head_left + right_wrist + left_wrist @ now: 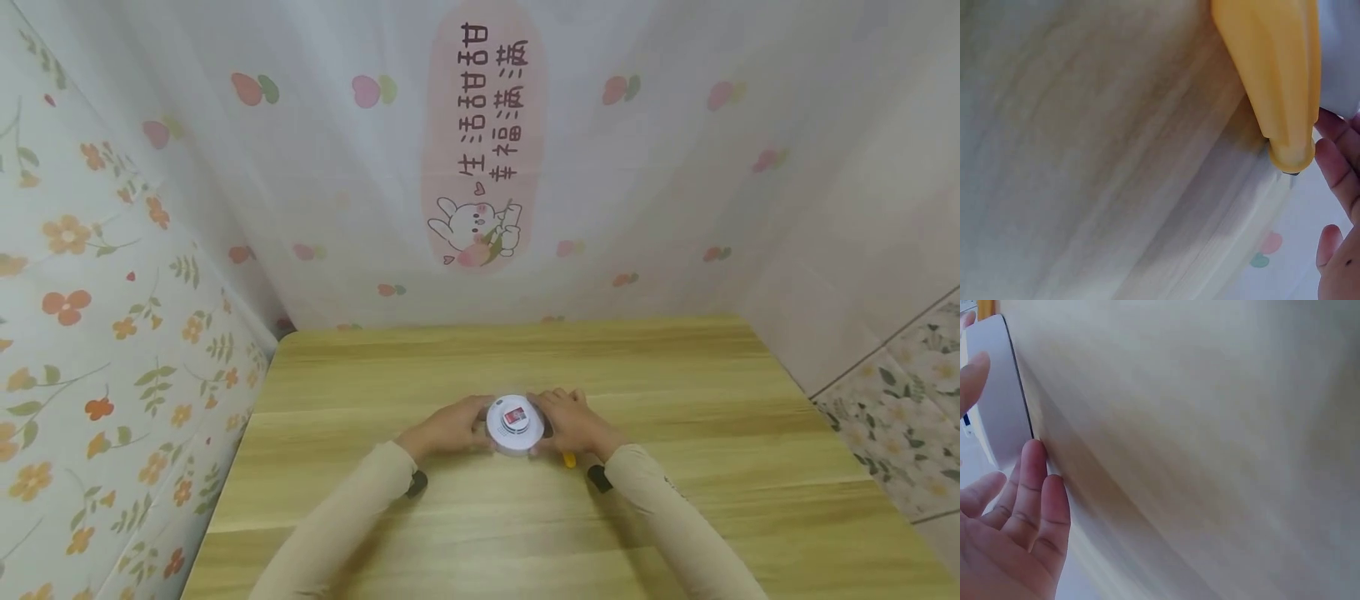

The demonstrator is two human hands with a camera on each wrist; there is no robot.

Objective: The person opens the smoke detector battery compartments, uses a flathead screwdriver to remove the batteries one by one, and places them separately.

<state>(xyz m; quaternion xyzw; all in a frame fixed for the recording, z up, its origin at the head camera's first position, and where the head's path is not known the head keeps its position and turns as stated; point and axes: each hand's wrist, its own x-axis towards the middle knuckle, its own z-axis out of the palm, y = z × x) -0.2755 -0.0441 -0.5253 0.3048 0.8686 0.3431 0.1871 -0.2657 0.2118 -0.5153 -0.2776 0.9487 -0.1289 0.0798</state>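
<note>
A round white smoke detector [514, 440] with a red label on its raised middle sits low at the wooden table, between both hands. My left hand [453, 423] holds its left side; in the left wrist view the fingertips [1035, 456] reach the bottom edge of the white rim [1004, 394]. From the other side my right hand [572, 421] grips the detector, its thumb hidden in the right wrist view. A yellow handle [1275, 75], apparently a screwdriver's, lies beside the right hand, its end near the fingers [1338, 169].
The wood-grain table [375, 367] meets a white curtain [322, 167] with fruit prints at the back. A flowered cloth [112, 350] hangs along the left side. Dark wrist-camera pieces [599, 478] sit below the cuffs.
</note>
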